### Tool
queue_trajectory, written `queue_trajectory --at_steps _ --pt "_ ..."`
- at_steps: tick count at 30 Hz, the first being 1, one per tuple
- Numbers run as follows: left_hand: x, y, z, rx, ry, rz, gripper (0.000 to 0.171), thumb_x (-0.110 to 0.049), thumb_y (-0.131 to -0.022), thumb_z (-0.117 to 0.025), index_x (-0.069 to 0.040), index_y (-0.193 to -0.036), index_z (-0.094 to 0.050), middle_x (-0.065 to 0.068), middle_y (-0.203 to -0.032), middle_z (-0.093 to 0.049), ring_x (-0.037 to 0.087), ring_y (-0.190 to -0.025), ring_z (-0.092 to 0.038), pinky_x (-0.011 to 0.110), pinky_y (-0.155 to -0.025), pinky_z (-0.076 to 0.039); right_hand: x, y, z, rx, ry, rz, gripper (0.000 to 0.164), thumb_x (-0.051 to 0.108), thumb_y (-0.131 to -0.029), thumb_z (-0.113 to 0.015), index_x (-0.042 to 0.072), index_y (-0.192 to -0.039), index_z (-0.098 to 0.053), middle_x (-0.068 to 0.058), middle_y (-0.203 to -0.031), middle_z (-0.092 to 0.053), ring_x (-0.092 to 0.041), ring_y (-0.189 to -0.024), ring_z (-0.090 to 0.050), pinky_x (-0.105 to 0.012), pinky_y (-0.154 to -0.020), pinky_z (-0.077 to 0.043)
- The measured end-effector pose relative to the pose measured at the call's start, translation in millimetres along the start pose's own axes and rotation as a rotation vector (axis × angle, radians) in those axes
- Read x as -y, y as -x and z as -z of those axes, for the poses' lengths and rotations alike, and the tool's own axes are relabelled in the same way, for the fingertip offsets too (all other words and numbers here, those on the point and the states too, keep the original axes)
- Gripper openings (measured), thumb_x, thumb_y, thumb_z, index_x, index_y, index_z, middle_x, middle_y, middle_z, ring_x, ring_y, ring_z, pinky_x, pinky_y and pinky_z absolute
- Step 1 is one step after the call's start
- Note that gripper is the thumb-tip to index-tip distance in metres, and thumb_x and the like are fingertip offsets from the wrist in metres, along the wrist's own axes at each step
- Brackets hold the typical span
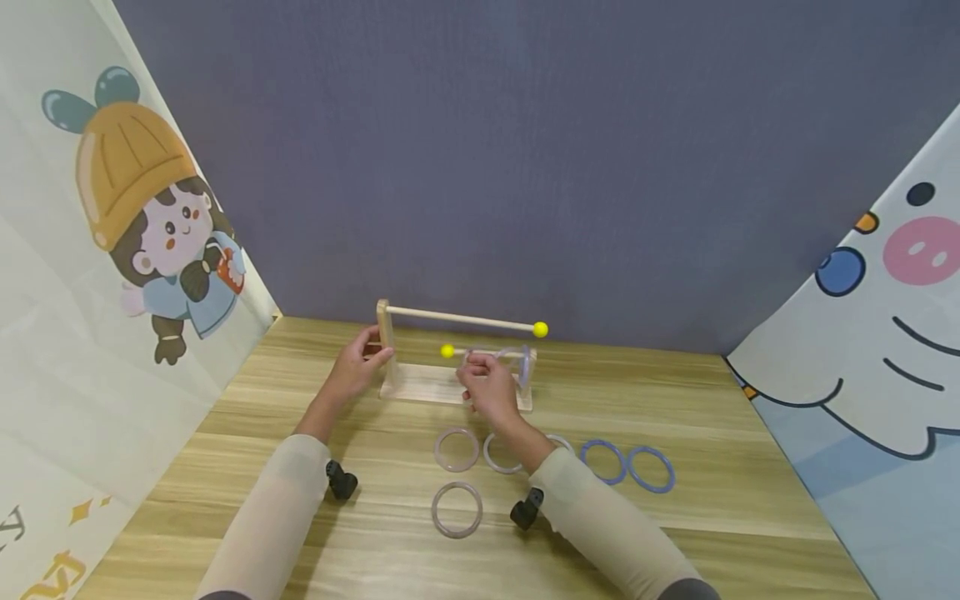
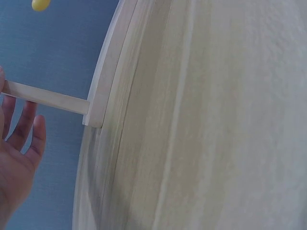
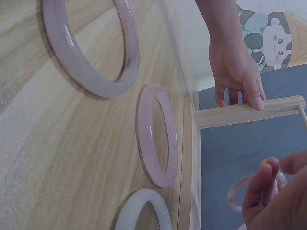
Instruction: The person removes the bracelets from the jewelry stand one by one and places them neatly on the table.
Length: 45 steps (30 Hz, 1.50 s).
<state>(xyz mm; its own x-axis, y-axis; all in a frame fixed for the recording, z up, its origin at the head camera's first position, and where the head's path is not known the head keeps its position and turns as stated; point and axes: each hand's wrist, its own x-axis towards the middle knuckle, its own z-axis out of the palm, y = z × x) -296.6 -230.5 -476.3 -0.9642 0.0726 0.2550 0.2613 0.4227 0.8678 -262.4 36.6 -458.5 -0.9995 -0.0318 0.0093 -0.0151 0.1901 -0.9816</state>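
Note:
A wooden stand with two rods, each tipped with a yellow ball, has its base (image 1: 420, 385) on the table. My left hand (image 1: 358, 365) grips its left post (image 1: 386, 333), thumb on one side and fingers on the other, as the right wrist view shows. At the lower rod, my right hand (image 1: 491, 390) pinches a translucent pinkish bangle (image 3: 232, 195) near that rod's yellow ball (image 1: 447, 351). Whether the rod passes through this bangle is hard to tell. A lavender bangle (image 1: 525, 367) hangs on the lower rod by the right post.
Before the stand lie a pink bangle (image 1: 437, 451), a white bangle (image 1: 486, 454), another pale one (image 1: 562, 439) partly behind my right arm, and two blue bangles (image 1: 603, 442). Closer to me lies a mauve bangle (image 1: 457, 535). A dark wall (image 1: 525, 167) rises behind the table.

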Motion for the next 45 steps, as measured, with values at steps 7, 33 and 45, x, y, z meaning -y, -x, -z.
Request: queue_trajectory --at_steps 7,33,45 --pt "1.4 -0.9 -0.7 0.0 0.003 0.003 0.047 -0.025 -0.103 -0.062 -0.006 -0.145 -0.049 0.023 -0.128 -0.062 0.039 -0.116 -0.063 0.044 -0.092 -0.056 -1.5 -2.2 0.2 -0.041 0.007 0.008 0.028 0.011 -0.09 -0.072 0.007 -0.118 -0.07 -0.009 -0.097 -0.07 -0.009 -0.056 -0.059 -0.018 -0.042 -0.045" --pt "0.7 1.3 0.5 0.001 -0.031 0.008 0.049 -0.028 -0.104 -0.06 -0.004 -0.145 -0.048 0.024 -0.128 -0.063 0.038 -0.116 -0.063 0.035 -0.087 -0.057 5.8 1.7 -9.2 -0.085 -0.032 0.035 0.027 0.008 -0.089 -0.072 0.01 -0.116 -0.073 -0.011 -0.099 -0.073 -0.007 -0.054 -0.06 -0.017 -0.042 -0.046" --pt "1.5 0.4 1.1 -0.004 0.001 -0.009 0.048 -0.025 -0.103 -0.062 -0.003 -0.144 -0.049 0.025 -0.126 -0.063 0.036 -0.114 -0.063 0.028 -0.085 -0.055 13.0 1.9 -21.3 -0.053 -0.034 0.07 0.028 0.008 -0.088 -0.074 0.008 -0.116 -0.074 -0.013 -0.097 -0.074 -0.008 -0.054 -0.061 -0.017 -0.047 -0.051"
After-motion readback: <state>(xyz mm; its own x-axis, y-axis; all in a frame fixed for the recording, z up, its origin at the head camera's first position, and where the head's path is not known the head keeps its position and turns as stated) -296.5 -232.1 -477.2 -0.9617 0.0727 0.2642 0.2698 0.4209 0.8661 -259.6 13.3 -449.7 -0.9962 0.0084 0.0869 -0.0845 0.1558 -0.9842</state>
